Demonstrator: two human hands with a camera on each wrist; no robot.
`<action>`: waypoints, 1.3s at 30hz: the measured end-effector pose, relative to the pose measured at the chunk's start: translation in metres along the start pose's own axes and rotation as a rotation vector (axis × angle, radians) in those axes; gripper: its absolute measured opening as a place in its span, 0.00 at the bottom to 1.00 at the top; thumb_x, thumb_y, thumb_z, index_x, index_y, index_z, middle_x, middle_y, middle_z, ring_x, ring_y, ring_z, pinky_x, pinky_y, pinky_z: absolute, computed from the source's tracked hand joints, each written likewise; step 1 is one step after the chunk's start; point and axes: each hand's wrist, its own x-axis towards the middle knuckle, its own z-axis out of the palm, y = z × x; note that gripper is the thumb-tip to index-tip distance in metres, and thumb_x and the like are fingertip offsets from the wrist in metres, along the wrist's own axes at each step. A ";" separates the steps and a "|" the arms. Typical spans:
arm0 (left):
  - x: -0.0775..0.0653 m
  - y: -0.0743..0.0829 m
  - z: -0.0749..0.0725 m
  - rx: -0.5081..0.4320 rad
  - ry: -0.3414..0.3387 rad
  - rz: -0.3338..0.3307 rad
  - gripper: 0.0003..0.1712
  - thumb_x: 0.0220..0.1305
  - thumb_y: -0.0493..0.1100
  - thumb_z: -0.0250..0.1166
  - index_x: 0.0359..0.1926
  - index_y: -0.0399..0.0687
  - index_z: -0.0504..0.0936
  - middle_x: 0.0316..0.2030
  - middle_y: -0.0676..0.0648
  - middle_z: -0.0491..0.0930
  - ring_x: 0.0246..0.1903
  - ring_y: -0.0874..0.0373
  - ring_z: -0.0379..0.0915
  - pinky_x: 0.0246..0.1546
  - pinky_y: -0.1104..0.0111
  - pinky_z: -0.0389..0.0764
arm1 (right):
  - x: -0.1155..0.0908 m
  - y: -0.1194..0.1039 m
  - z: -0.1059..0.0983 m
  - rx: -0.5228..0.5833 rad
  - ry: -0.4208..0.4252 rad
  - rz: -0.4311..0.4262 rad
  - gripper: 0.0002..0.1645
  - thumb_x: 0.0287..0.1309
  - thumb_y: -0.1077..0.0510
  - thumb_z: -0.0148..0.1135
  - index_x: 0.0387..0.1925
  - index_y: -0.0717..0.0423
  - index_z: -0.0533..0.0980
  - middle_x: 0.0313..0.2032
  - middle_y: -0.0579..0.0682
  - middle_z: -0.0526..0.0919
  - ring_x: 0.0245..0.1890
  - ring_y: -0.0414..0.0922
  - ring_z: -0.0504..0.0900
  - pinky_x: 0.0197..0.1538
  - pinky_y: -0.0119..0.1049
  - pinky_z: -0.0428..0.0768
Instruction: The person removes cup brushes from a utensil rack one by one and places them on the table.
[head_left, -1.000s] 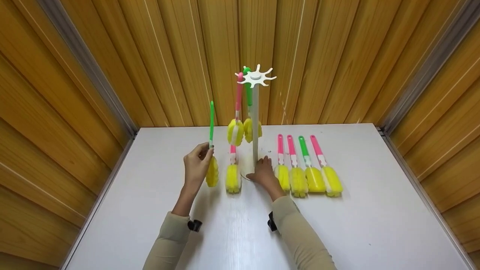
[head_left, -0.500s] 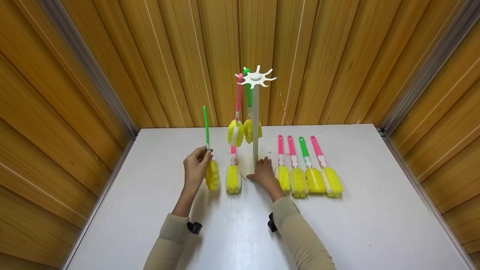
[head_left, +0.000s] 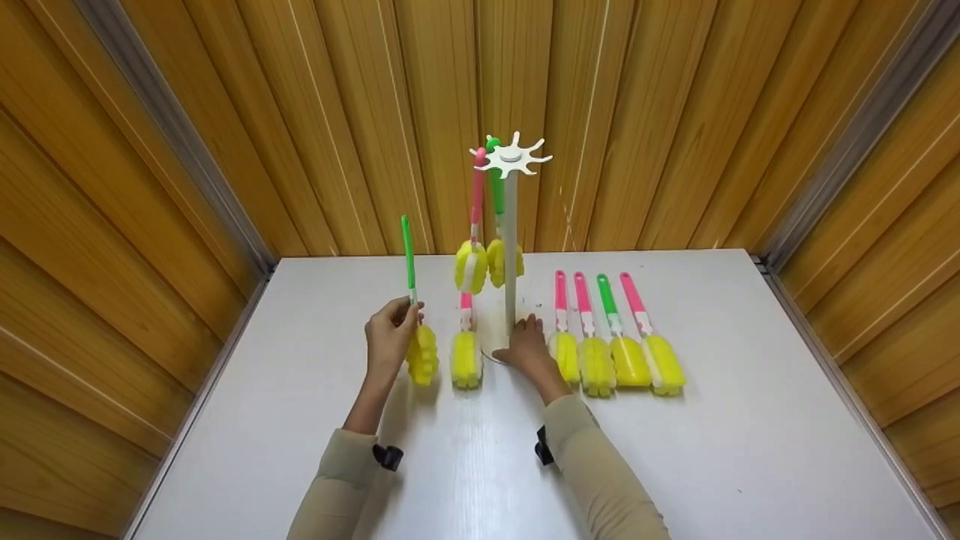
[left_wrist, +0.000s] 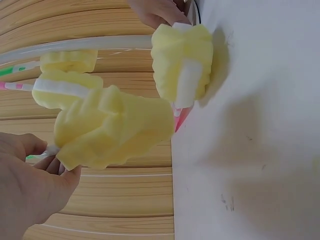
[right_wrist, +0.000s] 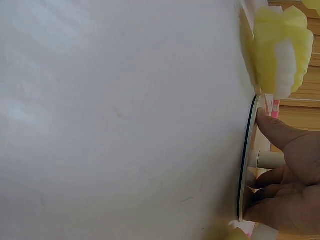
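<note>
currently, the left hand is pinching a green-handled brush at its neck, thumb and fingers clamped together on it; the brush is hanging sponge down above the desk, its handle tilting slightly toward the left edge. the right hand is resting on the round base of the white stand, its thumb spreading apart from the fingers. that stand is standing about midway between the left and right edges, nearer the far edge. two hung brushes, one pink-handled and one green-handled, are dangling from the left side of its star-shaped top. a pink-handled brush is lying just left of the base, and four brushes are lying side by side toward the right edge, handles pointing at the far edge.
</note>
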 end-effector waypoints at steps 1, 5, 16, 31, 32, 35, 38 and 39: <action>0.000 -0.001 0.000 -0.009 0.000 -0.001 0.14 0.73 0.36 0.62 0.54 0.35 0.84 0.44 0.39 0.87 0.41 0.50 0.85 0.39 0.74 0.84 | 0.000 0.000 0.000 -0.001 0.002 -0.005 0.55 0.60 0.49 0.73 0.70 0.81 0.56 0.73 0.78 0.52 0.75 0.68 0.52 0.76 0.53 0.56; 0.002 -0.006 -0.001 -0.059 0.002 0.017 0.14 0.73 0.37 0.62 0.54 0.32 0.84 0.45 0.35 0.87 0.42 0.45 0.85 0.38 0.75 0.83 | -0.002 0.001 0.000 0.003 -0.006 -0.006 0.55 0.61 0.49 0.72 0.71 0.81 0.54 0.74 0.78 0.49 0.76 0.68 0.50 0.76 0.53 0.55; 0.006 -0.015 -0.004 -0.118 -0.002 -0.060 0.16 0.76 0.38 0.57 0.57 0.33 0.82 0.47 0.35 0.86 0.44 0.45 0.84 0.44 0.70 0.84 | -0.003 0.000 -0.001 0.033 -0.021 0.009 0.56 0.62 0.49 0.72 0.73 0.79 0.52 0.75 0.75 0.47 0.77 0.66 0.48 0.76 0.54 0.53; 0.012 -0.038 0.001 -0.171 0.007 -0.191 0.15 0.76 0.37 0.57 0.57 0.34 0.80 0.48 0.38 0.85 0.44 0.52 0.84 0.46 0.70 0.83 | -0.001 0.000 -0.001 0.033 0.005 0.000 0.54 0.60 0.50 0.74 0.71 0.80 0.56 0.73 0.76 0.53 0.75 0.67 0.53 0.75 0.55 0.57; 0.012 -0.040 0.001 -0.167 0.000 -0.194 0.15 0.76 0.36 0.57 0.58 0.34 0.80 0.48 0.37 0.85 0.45 0.52 0.83 0.46 0.71 0.83 | -0.001 0.000 -0.001 0.031 0.007 -0.002 0.54 0.60 0.50 0.74 0.71 0.80 0.56 0.73 0.76 0.53 0.75 0.67 0.53 0.75 0.55 0.57; 0.013 -0.043 0.002 -0.145 -0.019 -0.192 0.17 0.74 0.35 0.57 0.60 0.33 0.78 0.50 0.35 0.82 0.46 0.50 0.82 0.46 0.70 0.82 | -0.001 0.001 0.000 0.010 0.013 -0.020 0.54 0.60 0.50 0.73 0.70 0.82 0.56 0.73 0.78 0.53 0.75 0.69 0.53 0.75 0.55 0.57; 0.013 -0.045 0.004 -0.122 -0.032 -0.199 0.19 0.73 0.36 0.58 0.61 0.33 0.77 0.52 0.33 0.79 0.47 0.49 0.82 0.44 0.71 0.82 | -0.001 0.002 0.001 -0.013 0.015 -0.037 0.54 0.60 0.49 0.73 0.69 0.84 0.56 0.72 0.80 0.52 0.75 0.70 0.52 0.76 0.55 0.57; 0.014 -0.046 0.004 -0.118 -0.035 -0.202 0.19 0.73 0.36 0.58 0.61 0.33 0.77 0.52 0.33 0.79 0.47 0.49 0.81 0.43 0.71 0.82 | -0.001 0.002 0.001 -0.020 0.013 -0.039 0.55 0.61 0.49 0.73 0.69 0.84 0.56 0.72 0.80 0.52 0.75 0.70 0.51 0.76 0.55 0.56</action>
